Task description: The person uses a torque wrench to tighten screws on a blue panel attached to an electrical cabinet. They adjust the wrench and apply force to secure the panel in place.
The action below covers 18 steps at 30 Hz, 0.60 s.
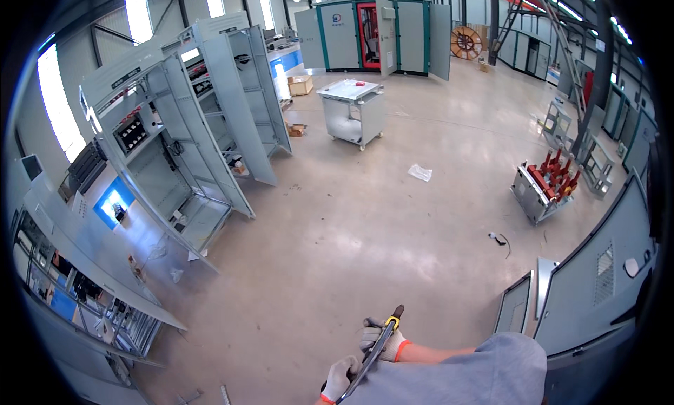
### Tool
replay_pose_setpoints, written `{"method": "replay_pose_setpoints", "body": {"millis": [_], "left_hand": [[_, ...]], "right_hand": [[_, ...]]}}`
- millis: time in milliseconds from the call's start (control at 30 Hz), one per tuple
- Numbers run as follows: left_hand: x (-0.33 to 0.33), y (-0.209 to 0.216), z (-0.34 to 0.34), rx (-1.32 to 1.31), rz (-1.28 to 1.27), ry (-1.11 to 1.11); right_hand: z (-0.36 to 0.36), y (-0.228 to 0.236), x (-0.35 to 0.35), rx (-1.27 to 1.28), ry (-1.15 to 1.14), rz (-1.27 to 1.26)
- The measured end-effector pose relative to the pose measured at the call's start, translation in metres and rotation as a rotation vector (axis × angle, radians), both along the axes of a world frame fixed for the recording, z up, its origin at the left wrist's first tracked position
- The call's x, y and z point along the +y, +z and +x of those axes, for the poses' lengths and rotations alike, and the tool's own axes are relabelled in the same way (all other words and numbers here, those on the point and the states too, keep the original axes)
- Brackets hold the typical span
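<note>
Both my hands wear pale work gloves with orange cuffs. My right hand (377, 337) is closed around the upper part of a long-handled tool (378, 349), near its yellow collar. A dark tapered tip tops the tool, which slants up and to the right; its exact kind is unclear. Lower and to the left, my left hand (341, 377) is closed at the black handle of the same tool. My body and the picture's lower edge hide the handle's lower end. The tool is in front of my grey clothing, above the floor.
Open grey cabinets (189, 201) stand at left. A wheeled metal cart (353, 117) is ahead, before a large green-trimmed enclosure (411, 40). At right sit a unit with red insulators (547, 184), a small corded item (500, 240) and a grey door (597, 271). A plastic sheet (420, 172) lies mid-floor.
</note>
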State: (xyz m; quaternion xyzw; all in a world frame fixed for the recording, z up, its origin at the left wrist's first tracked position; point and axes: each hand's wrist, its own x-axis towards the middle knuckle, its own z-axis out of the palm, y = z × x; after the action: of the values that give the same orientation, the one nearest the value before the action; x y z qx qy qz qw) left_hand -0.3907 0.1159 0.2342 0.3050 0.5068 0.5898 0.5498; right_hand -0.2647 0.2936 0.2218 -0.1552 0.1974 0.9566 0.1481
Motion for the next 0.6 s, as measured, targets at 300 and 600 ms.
{"method": "replay_pose_setpoints", "body": {"millis": [300,600], "left_hand": [[0.128,-0.022,-0.021,0.53,0.121,-0.287],[0.318,-0.047,-0.042,0.048,-0.138,-0.544]], "right_hand": [[0.024,0.003,0.093,-0.017,-0.238,0.04],[0.04,-0.011,0.222,-0.044,-0.51,-0.007]]}}
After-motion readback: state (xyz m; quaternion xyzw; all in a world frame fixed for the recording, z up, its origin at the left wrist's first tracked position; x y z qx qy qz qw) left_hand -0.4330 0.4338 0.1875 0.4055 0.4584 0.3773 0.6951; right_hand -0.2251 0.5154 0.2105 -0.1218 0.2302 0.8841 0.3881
